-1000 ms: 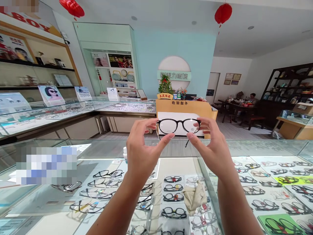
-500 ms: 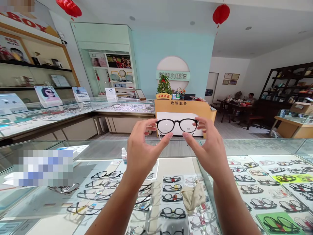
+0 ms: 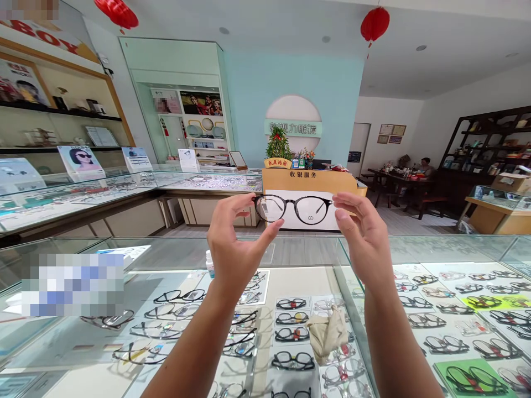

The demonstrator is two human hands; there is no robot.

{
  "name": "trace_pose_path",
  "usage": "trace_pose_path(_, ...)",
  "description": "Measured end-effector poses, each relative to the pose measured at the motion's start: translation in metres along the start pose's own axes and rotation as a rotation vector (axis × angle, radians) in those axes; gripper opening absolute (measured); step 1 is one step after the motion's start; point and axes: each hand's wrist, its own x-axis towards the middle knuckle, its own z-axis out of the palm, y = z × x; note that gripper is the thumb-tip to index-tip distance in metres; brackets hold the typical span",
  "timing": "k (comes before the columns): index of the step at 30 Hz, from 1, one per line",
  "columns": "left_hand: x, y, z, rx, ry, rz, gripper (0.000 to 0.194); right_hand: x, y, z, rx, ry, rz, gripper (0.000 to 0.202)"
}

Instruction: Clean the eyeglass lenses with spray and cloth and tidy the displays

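Observation:
A pair of black round-framed eyeglasses with clear lenses is held up in front of me. At its left end my left hand grips the frame, fingers at the hinge and thumb under the lens. My right hand is beside the right hinge with fingers bent and thumb off the rim. Its fingertips are very close to the hinge; whether they touch is unclear. Through the right lens a temple arm shows, and small dark marking is printed on that lens. Below is a glass display counter.
Rows of eyeglasses lie in the counter, with a beige cloth over some. A small white bottle stands left of my left hand. Beyond are a wooden cashier desk, side showcases, and a seated person at a far table.
The eyeglasses have shifted slightly left and now tilt a little. My right hand has moved right, its thumb leaving the lower rim. My left hand keeps its grip.

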Motion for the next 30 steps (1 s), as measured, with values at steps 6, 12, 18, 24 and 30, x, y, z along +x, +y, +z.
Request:
trace_pose_path(6, -0.003, 0.000, 0.005, 0.052, 0.006, 0.046, 0.052, 0.005, 0.008, 0.000, 0.063, -0.047, 0.123, 0.039)
trace_pose_path(12, -0.005, 0.001, 0.005, 0.043, 0.008, 0.061, 0.054, 0.008, 0.014, 0.002, 0.150, -0.065, 0.154, 0.040)
trace_pose_path(18, -0.003, -0.001, 0.006, 0.004, -0.004, 0.061, 0.052, 0.009, 0.014, 0.005, 0.227, -0.118, 0.163, 0.041)
trace_pose_path(24, -0.003, -0.001, 0.007, -0.009, -0.049, 0.024, 0.050, 0.007, 0.008, 0.008, 0.356, -0.161, 0.155, 0.038)
trace_pose_path(30, -0.003, -0.005, 0.010, -0.074, -0.063, 0.029, 0.052, 0.007, 0.012, 0.010, 0.486, -0.173, 0.179, 0.034)
